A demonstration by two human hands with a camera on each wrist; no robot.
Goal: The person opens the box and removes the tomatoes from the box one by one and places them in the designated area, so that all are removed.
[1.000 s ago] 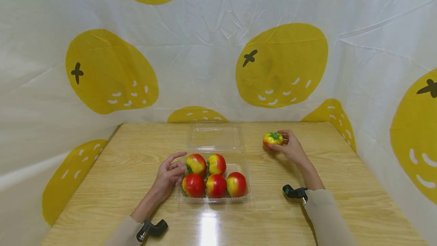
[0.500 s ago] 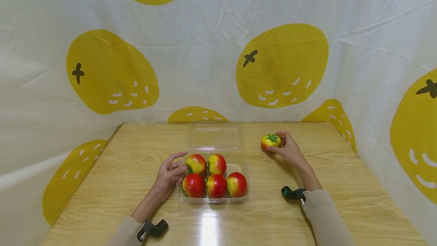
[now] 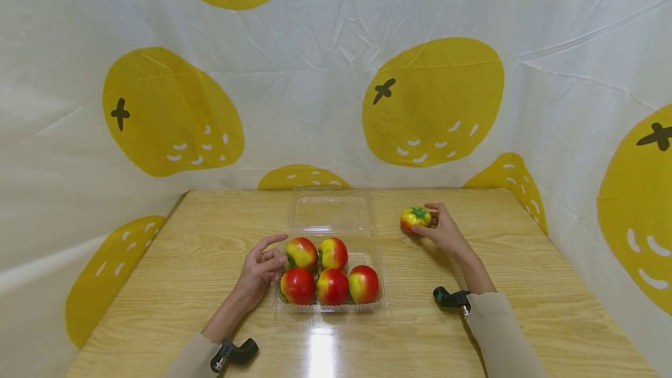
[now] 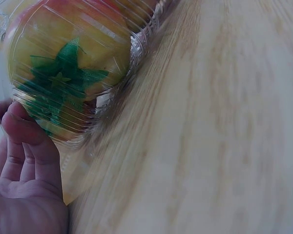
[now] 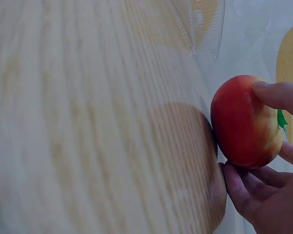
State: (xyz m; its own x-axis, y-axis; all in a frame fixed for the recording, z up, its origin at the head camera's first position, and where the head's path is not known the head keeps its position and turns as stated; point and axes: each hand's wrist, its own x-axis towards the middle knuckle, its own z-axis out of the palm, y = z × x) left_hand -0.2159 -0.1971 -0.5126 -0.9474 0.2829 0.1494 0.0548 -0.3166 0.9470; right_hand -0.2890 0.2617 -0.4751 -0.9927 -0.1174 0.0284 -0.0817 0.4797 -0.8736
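My right hand (image 3: 446, 230) pinches a red-and-yellow artificial tomato (image 3: 416, 219) with a green star-shaped calyx, at the table's back right. In the right wrist view, thumb and fingers hold the tomato (image 5: 241, 122) from the side; it sits at the tabletop, its contact unclear. A clear plastic clamshell container (image 3: 329, 308) stands open in the middle, holding several matching tomatoes (image 3: 333, 286). The left hand (image 3: 257, 273) grips the container's left rim. In the left wrist view, thumb and a finger pinch the plastic edge beside a tomato (image 4: 63, 73) seen through the wall.
The container's clear lid (image 3: 331, 213) lies folded back behind it. The base's back right has no tomato in it. Wooden table (image 3: 210, 226) surrounds everything, and a white curtain (image 3: 294, 98) printed with yellow fruit hangs along the back and sides.
My right hand has shifted slightly left and toward me with the tomato, then nearly stopped. The left hand and container have stayed in place.
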